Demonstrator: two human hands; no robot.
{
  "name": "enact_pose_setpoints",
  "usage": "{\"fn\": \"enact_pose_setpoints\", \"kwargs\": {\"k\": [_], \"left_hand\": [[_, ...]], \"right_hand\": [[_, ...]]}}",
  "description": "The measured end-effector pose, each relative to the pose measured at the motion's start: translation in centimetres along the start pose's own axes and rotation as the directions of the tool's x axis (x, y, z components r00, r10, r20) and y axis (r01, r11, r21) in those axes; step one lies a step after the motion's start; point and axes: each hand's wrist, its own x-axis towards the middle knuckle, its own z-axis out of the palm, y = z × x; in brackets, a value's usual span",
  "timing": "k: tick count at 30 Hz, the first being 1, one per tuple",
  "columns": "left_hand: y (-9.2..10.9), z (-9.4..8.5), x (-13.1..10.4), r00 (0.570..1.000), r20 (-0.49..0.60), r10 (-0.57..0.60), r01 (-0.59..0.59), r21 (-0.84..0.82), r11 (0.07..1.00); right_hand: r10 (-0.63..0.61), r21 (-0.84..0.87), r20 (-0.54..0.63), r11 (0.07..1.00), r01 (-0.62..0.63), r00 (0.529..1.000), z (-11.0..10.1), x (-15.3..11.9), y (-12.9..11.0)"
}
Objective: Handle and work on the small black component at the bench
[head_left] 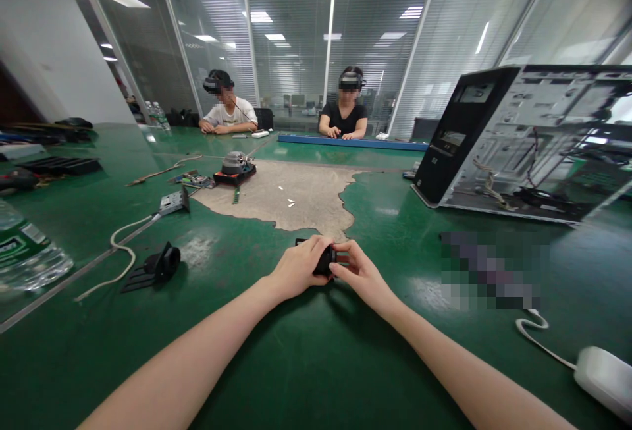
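Both hands are around a small black plastic part point(324, 260) just above the green tabletop, at the middle of the view. My left hand point(303, 264) wraps over it from the left, fingers closed on it. From the right, my right hand point(359, 273) pinches its side between thumb and fingers. Much of the part is covered by the fingers, so its exact kind cannot be made out. Another black plastic piece point(160, 268), with a round end and flat slats, lies on the table to the left of my hands.
An opened computer case point(464, 134) stands at right, near a white device point(603, 377) with a cord. Leftward are a water bottle point(29, 252), a metal bracket point(174, 201) and a cable point(129, 252). A cooler-like unit point(235, 168) sits ahead. Two people sit across the table.
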Motion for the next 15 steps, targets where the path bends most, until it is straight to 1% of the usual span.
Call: {"fn": "enact_pose_setpoints", "kwargs": {"k": [4, 10, 15], "left_hand": [[-0.03, 0.09, -0.01, 1.000, -0.006, -0.004, 0.004, 0.002, 1.000], [-0.03, 0.09, 0.09, 1.000, -0.005, -0.006, 0.006, 0.012, 1.000], [0.13, -0.20, 0.05, 1.000, 0.004, -0.010, 0.010, 0.018, 1.000]], "right_hand": [[-0.006, 0.011, -0.013, 1.000, 0.006, 1.000, 0.10, 0.08, 0.17], [0.022, -0.055, -0.045, 0.998, -0.025, 0.999, 0.18, 0.28, 0.39], [0.003, -0.062, 0.009, 0.998, -0.003, 1.000, 0.09, 0.08, 0.24]]}}
